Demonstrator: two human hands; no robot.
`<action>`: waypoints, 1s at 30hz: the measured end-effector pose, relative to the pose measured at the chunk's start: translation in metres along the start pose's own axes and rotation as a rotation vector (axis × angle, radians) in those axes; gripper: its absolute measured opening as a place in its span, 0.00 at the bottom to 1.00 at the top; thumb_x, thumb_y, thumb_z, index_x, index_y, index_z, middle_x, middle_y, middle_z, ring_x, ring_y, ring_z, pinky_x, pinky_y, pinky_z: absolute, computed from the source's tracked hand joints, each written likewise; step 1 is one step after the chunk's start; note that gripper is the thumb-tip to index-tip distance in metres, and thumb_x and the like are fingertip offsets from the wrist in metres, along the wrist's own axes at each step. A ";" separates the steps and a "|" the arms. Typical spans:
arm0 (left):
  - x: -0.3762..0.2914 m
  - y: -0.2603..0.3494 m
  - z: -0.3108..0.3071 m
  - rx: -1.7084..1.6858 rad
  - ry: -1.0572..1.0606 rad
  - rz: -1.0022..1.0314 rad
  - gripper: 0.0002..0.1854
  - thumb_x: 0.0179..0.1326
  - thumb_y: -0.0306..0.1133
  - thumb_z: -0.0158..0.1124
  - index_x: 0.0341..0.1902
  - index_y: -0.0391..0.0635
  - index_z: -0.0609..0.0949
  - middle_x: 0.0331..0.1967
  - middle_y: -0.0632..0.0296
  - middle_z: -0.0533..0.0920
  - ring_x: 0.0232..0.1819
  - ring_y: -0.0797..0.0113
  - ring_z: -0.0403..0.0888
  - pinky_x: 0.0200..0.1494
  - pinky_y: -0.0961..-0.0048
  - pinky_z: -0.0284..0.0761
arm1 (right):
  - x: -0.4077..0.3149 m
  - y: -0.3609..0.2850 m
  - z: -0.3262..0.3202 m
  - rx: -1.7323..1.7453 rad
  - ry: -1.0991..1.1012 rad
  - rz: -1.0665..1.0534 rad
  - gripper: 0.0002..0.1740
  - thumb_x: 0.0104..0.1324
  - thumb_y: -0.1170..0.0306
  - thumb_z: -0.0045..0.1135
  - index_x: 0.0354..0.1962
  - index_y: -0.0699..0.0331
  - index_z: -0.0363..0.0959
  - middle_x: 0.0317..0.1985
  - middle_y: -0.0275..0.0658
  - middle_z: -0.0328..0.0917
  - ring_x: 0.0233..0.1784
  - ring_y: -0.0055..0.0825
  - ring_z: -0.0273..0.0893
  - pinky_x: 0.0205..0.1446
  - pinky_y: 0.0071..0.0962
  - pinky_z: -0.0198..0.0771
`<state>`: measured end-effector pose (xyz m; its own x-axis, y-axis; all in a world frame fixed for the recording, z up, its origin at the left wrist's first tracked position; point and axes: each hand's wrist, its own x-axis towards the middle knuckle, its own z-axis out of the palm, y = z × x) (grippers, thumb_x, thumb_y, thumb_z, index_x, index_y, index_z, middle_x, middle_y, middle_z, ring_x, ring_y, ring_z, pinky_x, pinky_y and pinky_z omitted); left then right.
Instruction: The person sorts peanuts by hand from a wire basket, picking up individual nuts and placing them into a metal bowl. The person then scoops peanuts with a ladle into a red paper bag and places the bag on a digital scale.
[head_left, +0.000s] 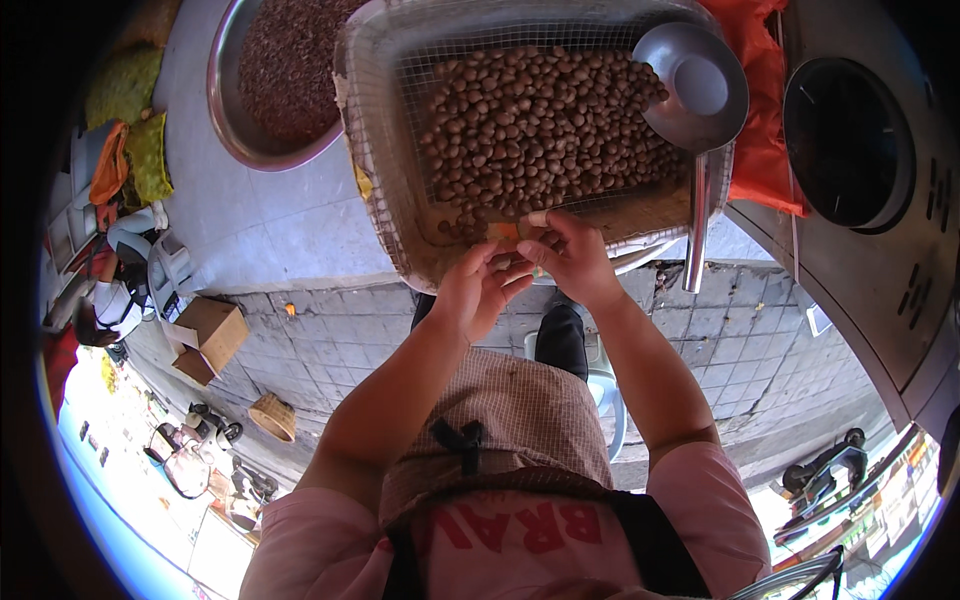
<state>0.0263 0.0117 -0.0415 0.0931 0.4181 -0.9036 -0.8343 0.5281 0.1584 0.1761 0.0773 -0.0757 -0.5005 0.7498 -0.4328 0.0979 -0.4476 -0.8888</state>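
Note:
My left hand (480, 289) and my right hand (570, 251) meet over the near edge of a wire-mesh-lined basket (401, 232). Their fingers are curled towards each other; whether something small lies between them cannot be told. A pale wrap covers a fingertip of my right hand. Many round brown nuts (532, 127), perhaps chestnuts, fill the middle of the basket. A metal ladle (701, 86) rests on the basket's right side, its bowl against the nuts and its handle pointing towards me. An orange piece (502, 230) lies just beyond my fingers.
A steel bowl (225, 112) of reddish-brown flakes stands left of the basket. To the right are red plastic (761, 112) and a metal counter (862, 277) with a round dark opening (847, 142). A cardboard box (210, 337) and a wicker basket (272, 417) stand on the paving; a person (120, 300) sits far left.

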 end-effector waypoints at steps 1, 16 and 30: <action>0.001 0.000 0.000 -0.044 -0.011 -0.002 0.14 0.63 0.37 0.49 0.42 0.39 0.75 0.38 0.57 0.77 0.42 0.65 0.75 0.49 0.68 0.71 | 0.007 0.002 0.002 -0.200 0.119 -0.020 0.13 0.54 0.70 0.61 0.35 0.67 0.72 0.29 0.43 0.77 0.30 0.31 0.78 0.33 0.26 0.72; -0.009 0.013 -0.010 0.155 0.040 0.054 0.14 0.63 0.39 0.49 0.37 0.40 0.75 0.32 0.58 0.76 0.32 0.67 0.73 0.38 0.70 0.69 | 0.074 0.024 0.008 -0.669 0.222 0.210 0.18 0.52 0.63 0.64 0.37 0.67 0.73 0.34 0.43 0.78 0.36 0.35 0.78 0.36 0.30 0.73; -0.004 0.032 -0.024 0.045 -0.057 -0.030 0.12 0.63 0.40 0.51 0.31 0.44 0.74 0.27 0.60 0.75 0.29 0.67 0.72 0.34 0.74 0.69 | 0.031 0.026 -0.152 -1.232 1.037 -0.186 0.15 0.49 0.72 0.56 0.37 0.67 0.71 0.41 0.47 0.70 0.45 0.46 0.68 0.49 0.40 0.66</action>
<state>-0.0138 0.0091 -0.0420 0.1492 0.4426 -0.8842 -0.8056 0.5729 0.1509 0.2935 0.1627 -0.1346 0.1314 0.9637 0.2325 0.9547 -0.0599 -0.2913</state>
